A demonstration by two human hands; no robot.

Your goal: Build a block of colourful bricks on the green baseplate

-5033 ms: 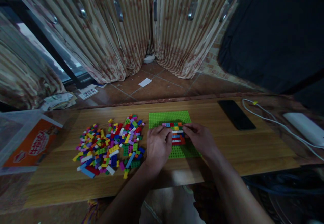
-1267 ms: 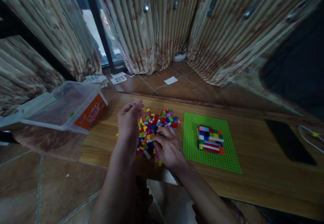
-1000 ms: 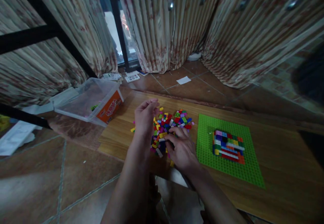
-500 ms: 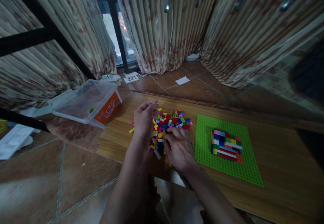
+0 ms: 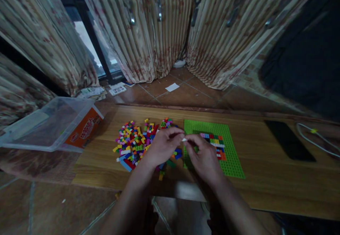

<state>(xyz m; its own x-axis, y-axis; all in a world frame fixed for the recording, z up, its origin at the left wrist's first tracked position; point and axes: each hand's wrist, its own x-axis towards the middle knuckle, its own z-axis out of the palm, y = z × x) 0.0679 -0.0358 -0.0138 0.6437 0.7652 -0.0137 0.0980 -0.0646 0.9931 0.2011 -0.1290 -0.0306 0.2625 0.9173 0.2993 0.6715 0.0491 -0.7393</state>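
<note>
A pile of small coloured bricks (image 5: 134,141) lies on the wooden board (image 5: 265,178). To its right sits a green baseplate (image 5: 231,160) with a flat block of mixed-colour bricks (image 5: 216,144) built on it. My left hand (image 5: 162,148) and my right hand (image 5: 203,157) meet between the pile and the plate. Their fingertips pinch a small white brick (image 5: 183,140) together just above the plate's left edge.
A clear plastic tub (image 5: 47,121) with an orange label lies tipped at the left. A black phone (image 5: 289,144) and a white cable (image 5: 316,139) lie on the board at the right. Striped curtains (image 5: 148,36) hang behind, above a tiled floor with papers.
Both hands left the brick pile and came together to the right, at the plate's edge, now pinching a white brick. The view swung right, bringing the phone and cable back in.
</note>
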